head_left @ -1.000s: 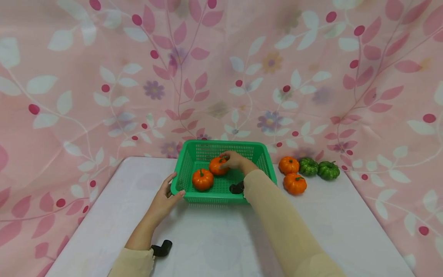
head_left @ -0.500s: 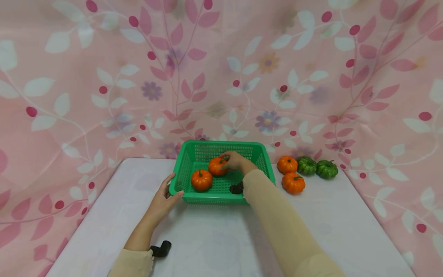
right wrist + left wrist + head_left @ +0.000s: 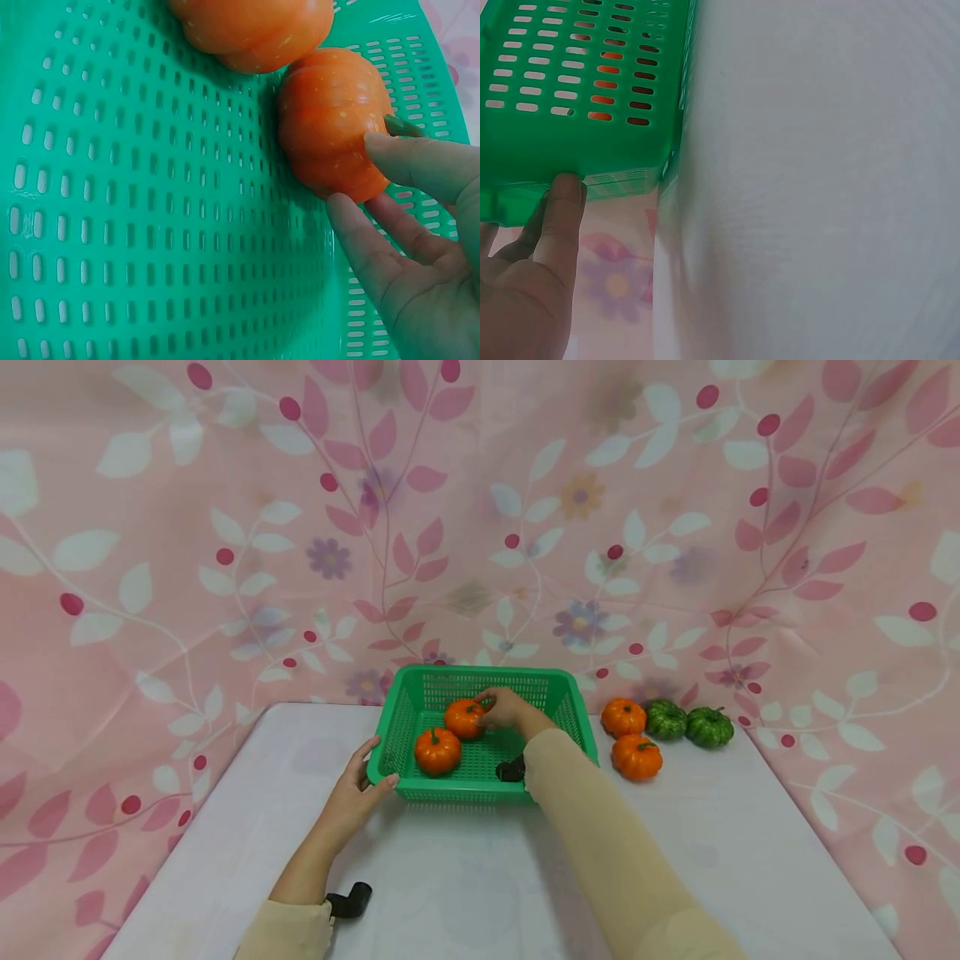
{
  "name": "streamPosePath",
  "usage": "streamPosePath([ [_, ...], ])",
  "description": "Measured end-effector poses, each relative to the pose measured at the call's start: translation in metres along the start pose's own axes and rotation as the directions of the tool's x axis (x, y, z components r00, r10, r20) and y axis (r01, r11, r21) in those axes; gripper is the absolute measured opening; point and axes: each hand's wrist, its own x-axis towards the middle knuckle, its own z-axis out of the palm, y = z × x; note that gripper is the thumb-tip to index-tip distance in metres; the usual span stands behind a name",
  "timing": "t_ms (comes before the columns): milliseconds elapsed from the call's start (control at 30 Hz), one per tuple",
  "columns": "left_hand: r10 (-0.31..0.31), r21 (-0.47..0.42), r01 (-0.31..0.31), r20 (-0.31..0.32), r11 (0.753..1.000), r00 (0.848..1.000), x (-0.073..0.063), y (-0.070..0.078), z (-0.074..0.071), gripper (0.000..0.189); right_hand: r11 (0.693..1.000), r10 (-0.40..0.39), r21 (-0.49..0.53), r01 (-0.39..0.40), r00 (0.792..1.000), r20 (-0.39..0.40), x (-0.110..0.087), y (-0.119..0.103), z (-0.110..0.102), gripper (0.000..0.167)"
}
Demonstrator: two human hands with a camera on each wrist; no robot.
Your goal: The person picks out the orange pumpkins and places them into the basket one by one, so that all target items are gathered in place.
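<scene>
As right hand (image 3: 510, 708) pinches orange pumpkin (image 3: 461, 719), three others (image 3: 438, 755), two green pumpkins (image 3: 709, 728)

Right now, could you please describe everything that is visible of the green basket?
The green basket is rectangular and open-topped, apparently plastic, with a smooth rim and rows of slots in its walls and floor. It stands upright on the white table, close to the pink floral backdrop. Two orange pumpkins are inside, towards its left. The left hand touches its near left corner. The right hand is inside it; whether that sleeve touches the rim is unclear.
</scene>
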Motion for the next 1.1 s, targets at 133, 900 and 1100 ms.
streamPosePath([
  [133, -0.005, -0.001, 0.005, -0.001, 1.000, 1.000, 0.000, 0.000, 0.000, 0.077, 1.000, -0.005, -0.014, 0.005, 1.000, 0.012, -0.001, 0.000, -0.001, 0.050],
  [900, -0.014, 0.022, 0.014, -0.010, 1.000, 1.000, 0.000, 0.001, 0.001, 0.080, 0.946, -0.131, -0.287, 0.150, 0.988, 0.083, -0.050, -0.032, -0.046, 0.047],
  [1100, -0.006, 0.021, 0.007, -0.006, 1.000, 1.000, 0.001, 0.000, 0.001, 0.079, 0.896, -0.181, -0.393, 0.204, 0.979, 0.094, -0.074, -0.046, -0.055, 0.043],
])
